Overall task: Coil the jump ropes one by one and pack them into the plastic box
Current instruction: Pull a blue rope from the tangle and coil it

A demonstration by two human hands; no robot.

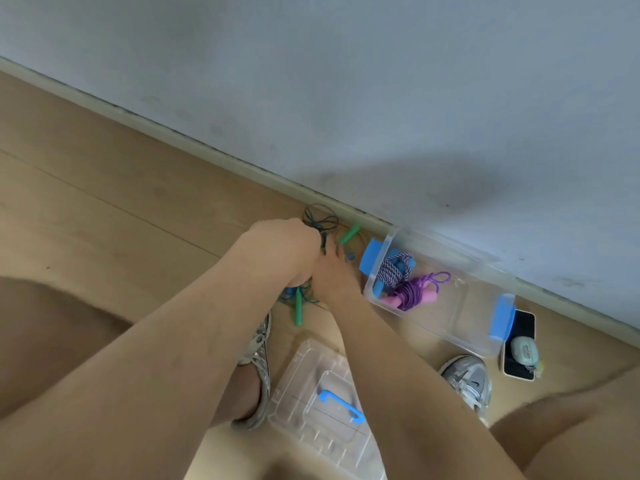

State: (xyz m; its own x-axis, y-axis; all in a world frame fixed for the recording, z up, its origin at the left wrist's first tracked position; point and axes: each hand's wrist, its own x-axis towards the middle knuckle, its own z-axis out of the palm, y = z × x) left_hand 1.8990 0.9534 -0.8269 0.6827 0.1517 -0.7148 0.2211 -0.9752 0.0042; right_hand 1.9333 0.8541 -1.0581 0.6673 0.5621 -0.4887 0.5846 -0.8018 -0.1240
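A jump rope with a dark teal cord and green handles lies on the wooden floor by the wall. One green handle points at the baseboard, the other lies below my hands. My left hand is closed around the cord, loops sticking out above it. My right hand touches the left and grips the same cord. To the right stands the clear plastic box with blue latches. Inside it lie a coiled purple-white braided rope and a coiled purple rope with pink handles.
The box's clear lid with a blue handle lies on the floor between my feet. A phone with a small green case on it lies right of the box. My shoes stand close by. The wall runs right behind the box.
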